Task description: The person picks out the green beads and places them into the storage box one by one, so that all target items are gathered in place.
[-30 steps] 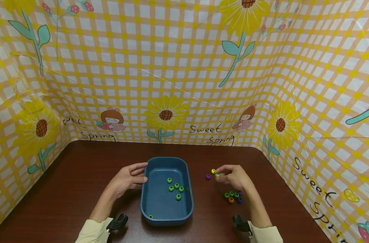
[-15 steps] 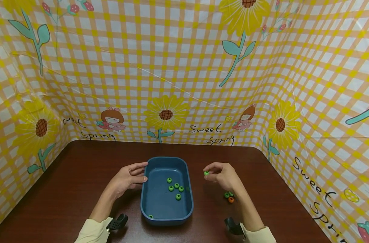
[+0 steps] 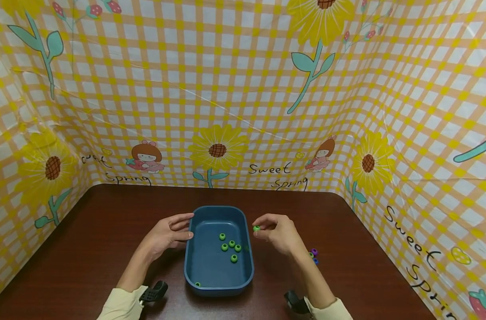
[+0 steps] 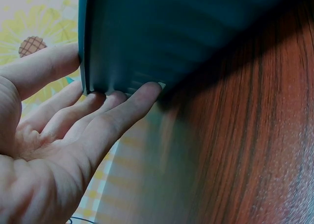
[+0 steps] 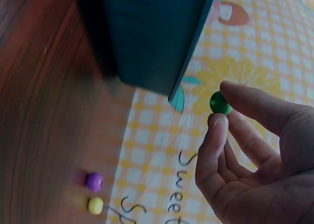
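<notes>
A blue rectangular bin point(image 3: 219, 271) stands on the table with several green beads point(image 3: 232, 244) inside, one of them by its near left corner. My left hand point(image 3: 164, 233) rests against the bin's left wall, its fingers extended; in the left wrist view the fingertips point(image 4: 149, 90) touch the outside of the wall. Beside the right rim, my right hand point(image 3: 280, 233) pinches a green bead point(image 5: 221, 103) between thumb and finger, held above the table. The right wrist view shows the bead apart from the bin.
Under my right forearm, a small group of beads is partly hidden, with a purple bead point(image 3: 314, 251) and a blue bead point(image 3: 315, 261) showing. Another purple bead point(image 5: 94, 181) and a yellow bead point(image 5: 95, 205) lie on the brown table point(image 3: 138, 202). A checked cloth point(image 3: 226, 89) surrounds the table.
My right hand has moved left with the green bead, from beside the yellow and purple beads to the bin's right rim. My left hand and the bin have stayed in place.
</notes>
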A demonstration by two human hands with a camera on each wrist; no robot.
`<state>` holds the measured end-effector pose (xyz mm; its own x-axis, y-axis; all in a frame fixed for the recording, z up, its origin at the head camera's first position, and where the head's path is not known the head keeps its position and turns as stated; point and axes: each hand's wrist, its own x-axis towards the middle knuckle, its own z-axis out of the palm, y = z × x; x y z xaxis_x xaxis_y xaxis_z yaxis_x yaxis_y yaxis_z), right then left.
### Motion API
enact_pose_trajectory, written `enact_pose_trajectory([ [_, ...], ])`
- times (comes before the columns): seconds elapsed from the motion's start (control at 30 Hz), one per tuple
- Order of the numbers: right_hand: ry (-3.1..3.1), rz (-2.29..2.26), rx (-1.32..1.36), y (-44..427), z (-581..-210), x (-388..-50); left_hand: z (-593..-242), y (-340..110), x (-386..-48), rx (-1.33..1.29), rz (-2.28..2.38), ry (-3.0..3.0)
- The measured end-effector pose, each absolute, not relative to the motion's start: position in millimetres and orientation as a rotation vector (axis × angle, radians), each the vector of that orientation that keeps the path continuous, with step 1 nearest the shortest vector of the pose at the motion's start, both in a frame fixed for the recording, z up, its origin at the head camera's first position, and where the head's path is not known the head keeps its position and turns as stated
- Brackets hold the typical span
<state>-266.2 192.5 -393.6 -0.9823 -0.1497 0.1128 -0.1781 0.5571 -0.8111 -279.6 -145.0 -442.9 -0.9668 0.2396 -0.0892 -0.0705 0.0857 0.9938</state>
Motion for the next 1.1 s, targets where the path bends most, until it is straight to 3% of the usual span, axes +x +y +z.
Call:
enact_pose_trajectory([
  [1.1, -2.675, 1.272, 0.488, 137.8, -420.2, -249.8, -443.0, -145.0, -278.2, 0.170, 1.964, 2.151],
])
